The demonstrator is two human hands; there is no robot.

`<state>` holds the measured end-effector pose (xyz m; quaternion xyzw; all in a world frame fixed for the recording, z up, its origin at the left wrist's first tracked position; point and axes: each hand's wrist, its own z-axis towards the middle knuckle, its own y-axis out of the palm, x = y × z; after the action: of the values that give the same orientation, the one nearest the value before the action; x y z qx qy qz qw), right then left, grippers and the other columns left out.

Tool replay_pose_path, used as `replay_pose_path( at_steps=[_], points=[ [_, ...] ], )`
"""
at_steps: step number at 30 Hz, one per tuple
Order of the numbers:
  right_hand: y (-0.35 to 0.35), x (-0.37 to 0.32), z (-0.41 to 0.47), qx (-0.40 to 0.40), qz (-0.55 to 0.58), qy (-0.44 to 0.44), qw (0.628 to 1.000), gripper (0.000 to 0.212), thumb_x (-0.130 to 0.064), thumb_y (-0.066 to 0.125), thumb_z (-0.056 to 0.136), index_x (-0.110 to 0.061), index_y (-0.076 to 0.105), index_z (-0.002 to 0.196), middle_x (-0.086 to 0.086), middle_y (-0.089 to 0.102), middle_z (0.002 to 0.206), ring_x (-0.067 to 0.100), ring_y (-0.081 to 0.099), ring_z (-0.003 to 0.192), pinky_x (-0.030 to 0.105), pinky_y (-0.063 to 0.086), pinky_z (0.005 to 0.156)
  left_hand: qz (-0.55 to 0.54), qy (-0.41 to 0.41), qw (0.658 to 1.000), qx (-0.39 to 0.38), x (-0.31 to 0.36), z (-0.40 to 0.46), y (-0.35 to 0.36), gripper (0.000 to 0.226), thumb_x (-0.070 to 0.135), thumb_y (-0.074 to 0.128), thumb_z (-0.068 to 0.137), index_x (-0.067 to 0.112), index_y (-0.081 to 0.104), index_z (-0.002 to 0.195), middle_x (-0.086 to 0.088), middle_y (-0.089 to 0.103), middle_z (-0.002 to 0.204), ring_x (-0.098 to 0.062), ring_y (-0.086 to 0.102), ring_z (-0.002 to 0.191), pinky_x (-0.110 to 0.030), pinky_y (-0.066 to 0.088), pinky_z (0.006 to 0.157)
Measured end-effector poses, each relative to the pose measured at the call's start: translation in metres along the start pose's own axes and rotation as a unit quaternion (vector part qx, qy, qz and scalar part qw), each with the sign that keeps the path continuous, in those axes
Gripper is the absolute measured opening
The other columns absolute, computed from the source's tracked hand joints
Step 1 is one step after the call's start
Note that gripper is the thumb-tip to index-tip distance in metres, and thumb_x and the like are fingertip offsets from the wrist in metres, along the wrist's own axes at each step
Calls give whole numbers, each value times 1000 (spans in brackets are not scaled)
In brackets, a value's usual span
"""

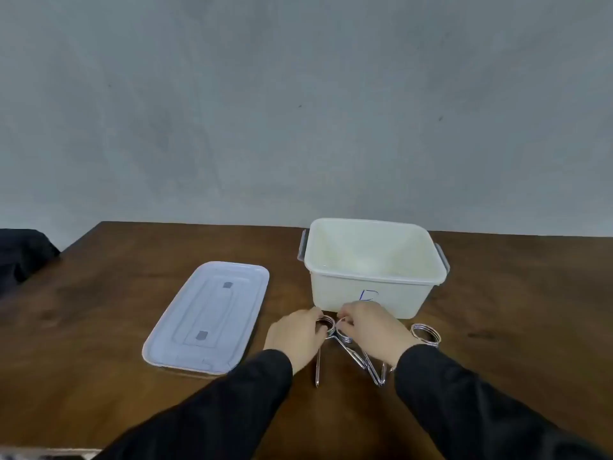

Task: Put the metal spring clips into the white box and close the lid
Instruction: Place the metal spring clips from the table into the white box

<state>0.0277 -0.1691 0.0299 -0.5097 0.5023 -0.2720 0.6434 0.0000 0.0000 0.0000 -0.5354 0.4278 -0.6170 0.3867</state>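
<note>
Grey plaster wall fills the upper half of the view, and below it a dark brown wooden counter is seen. An open white rectangular plastic box with grey side latches is set on the counter to the right of centre; a blue mark is written on its near wall. A flat white rectangular lid is laid on the counter to the left of the box, apart from it. Two forearms in black sleeves are stretched forward from the lower edge. Shiny metal spring clips with coiled rings and long wire legs are gathered on the counter just in front of the box, none inside it. The left hand is curled around one coil, its fingers closed on it. The right hand is bent over the neighbouring clip, fingers pinched on the wire. One further coiled metal clip is left untouched beside the right wrist.
</note>
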Motion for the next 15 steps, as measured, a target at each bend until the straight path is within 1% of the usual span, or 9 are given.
replay_pose_path(
  at_steps=[1,3,5,8,11,13,15],
  points=[
    [8,-2,1,-18,-8,6,1000,25,-28,56,97,-15,68,115,7,72,98,21,64,86,34,51,80,6,-13,999,-29,-3,-1,5,30,42,48,107,26,65,125,2,74,112,-18,71,96,-34,60,82],
    [23,-3,3,-27,-17,2,999,28,-27,56,98,-17,65,123,7,68,105,24,64,96,35,50,85,0,-20,999,-49,-9,-3,15,34,45,47,107,25,68,125,1,74,109,-16,68,90,-31,56,75],
    [36,-4,4,-38,-31,4,999,33,-27,54,99,-21,60,130,5,61,113,24,62,102,36,51,89,-6,-20,998,-59,-9,-3,19,35,43,47,107,23,71,124,0,74,106,-15,64,85,-30,54,73],
    [46,-4,7,-11,-59,2,998,28,-27,53,98,-24,62,125,3,55,109,23,61,95,39,54,83,-10,-8,999,-53,-11,1,22,33,37,47,108,20,72,121,-1,75,105,-18,71,91,-32,56,77],
    [51,-4,6,-3,-88,-10,996,22,-27,52,99,-24,63,118,2,52,106,21,58,91,38,54,76,-3,4,998,-59,-13,1,21,33,37,48,107,19,73,118,-2,75,104,-20,71,93,-33,55,79],
    [51,-6,6,6,-89,-24,996,22,-29,51,99,-24,63,116,1,53,105,21,56,92,35,52,72,2,21,999,-42,-17,2,17,32,38,48,107,20,73,114,0,74,102,-17,69,90,-32,57,79],
    [49,-8,4,19,-86,-39,995,21,-29,51,99,-22,62,115,1,53,102,21,55,93,31,46,68,9,57,998,-18,-21,3,8,32,38,48,107,20,73,112,1,72,101,-14,66,87,-31,58,79]
  ],
)
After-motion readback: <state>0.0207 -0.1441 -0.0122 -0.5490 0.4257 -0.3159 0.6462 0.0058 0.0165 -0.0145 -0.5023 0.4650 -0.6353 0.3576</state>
